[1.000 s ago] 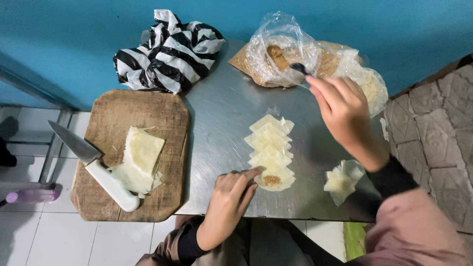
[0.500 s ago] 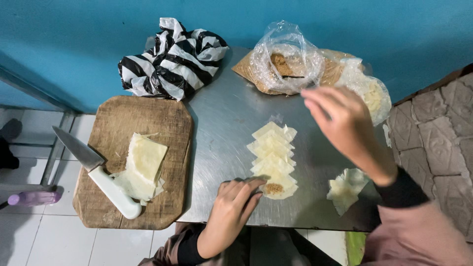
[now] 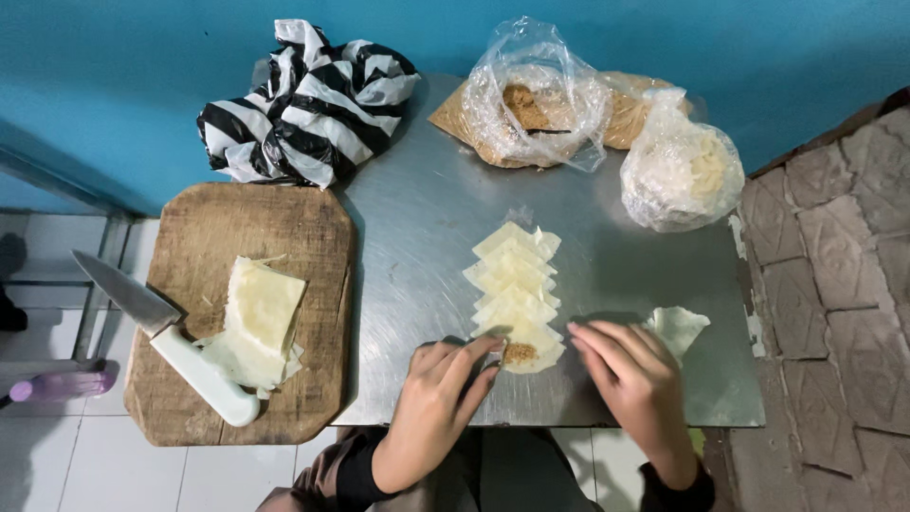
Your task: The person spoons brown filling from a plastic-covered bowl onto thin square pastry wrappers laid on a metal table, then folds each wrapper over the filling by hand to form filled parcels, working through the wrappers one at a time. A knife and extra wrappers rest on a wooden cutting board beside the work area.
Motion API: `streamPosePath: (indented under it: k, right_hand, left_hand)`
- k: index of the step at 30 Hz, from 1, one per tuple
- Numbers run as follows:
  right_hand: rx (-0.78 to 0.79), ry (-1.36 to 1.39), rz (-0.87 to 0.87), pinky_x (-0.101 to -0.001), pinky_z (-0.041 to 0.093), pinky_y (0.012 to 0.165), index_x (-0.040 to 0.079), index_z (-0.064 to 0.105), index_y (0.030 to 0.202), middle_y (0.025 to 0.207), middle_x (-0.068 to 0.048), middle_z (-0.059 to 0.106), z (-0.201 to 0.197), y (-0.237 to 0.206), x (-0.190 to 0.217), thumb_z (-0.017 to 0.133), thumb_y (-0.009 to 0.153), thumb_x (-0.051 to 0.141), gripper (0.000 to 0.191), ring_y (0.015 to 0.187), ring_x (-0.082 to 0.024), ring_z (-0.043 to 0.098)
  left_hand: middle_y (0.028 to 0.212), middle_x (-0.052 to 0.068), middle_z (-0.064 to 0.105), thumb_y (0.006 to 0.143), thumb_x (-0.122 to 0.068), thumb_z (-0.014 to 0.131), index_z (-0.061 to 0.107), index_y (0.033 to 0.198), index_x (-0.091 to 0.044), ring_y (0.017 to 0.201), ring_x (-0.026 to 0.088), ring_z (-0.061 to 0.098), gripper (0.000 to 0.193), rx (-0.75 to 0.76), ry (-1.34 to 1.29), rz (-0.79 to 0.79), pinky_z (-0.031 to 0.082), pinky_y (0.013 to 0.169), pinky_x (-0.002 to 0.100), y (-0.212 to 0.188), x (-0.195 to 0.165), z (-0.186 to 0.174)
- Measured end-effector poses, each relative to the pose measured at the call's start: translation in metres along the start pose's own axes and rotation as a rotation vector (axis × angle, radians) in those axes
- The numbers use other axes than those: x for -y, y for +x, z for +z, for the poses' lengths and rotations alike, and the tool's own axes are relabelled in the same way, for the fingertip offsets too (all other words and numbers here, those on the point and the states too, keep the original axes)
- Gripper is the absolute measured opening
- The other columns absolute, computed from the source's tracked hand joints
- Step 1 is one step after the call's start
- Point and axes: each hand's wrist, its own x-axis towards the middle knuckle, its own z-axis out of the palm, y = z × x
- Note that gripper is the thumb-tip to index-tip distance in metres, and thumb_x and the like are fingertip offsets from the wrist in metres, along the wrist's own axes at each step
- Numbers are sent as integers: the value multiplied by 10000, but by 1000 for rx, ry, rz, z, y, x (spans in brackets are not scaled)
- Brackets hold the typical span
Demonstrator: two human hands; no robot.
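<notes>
left hand (image 3: 438, 403), right hand (image 3: 633, 372), fingers extended, close together

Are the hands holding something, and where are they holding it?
Nothing is lifted. The left hand and right hand have fingertips at the two side edges of the nearest wrapper, which lies flat on the metal table with brown filling on it.

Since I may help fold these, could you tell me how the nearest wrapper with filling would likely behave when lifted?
The wrapper looks thin and pale, so it would probably flop and weigh little. The brown filling sits loose on top and might spill if tilted. It overlaps the next sheet in the row, so it may drag that along. Both hands, left and right, touch its edges.
</notes>
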Motion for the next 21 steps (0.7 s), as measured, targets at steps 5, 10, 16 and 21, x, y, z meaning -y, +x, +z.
streamPosePath:
  k: [5,10,16,21]
  right_hand:
    - [-95,51,155,-373,539,826,45,751,1049,1099,-73,725,10,-18,12,767,846,43,204,950,-258,687]
    - [-109,2,166,-392,522,831,51,758,988,1083,-65,715,13,-20,20,809,781,81,216,956,-289,659]
    - [-121,33,244,-364,524,782,53,757,944,1054,-36,725,22,-19,27,833,770,69,191,909,-252,660]
    - [-96,30,253,-367,529,788,44,751,962,1045,-42,724,25,-22,26,801,799,31,171,906,-248,663]
  left_hand:
    - [1015,51,727,934,-112,725,675,1233,-56,917,242,654,308,-2,26,21,463,844,377,2,-1,-2]
    - [1149,45,745,917,-139,737,687,1206,-67,944,243,653,303,-2,57,57,460,855,368,3,-3,-2]
    - [1187,24,739,911,-149,736,724,1180,-84,951,227,646,278,38,69,35,457,855,358,2,-7,-4]
    - [1214,25,734,917,-152,725,732,1183,-78,961,230,641,276,38,81,57,461,870,356,2,-6,-4]
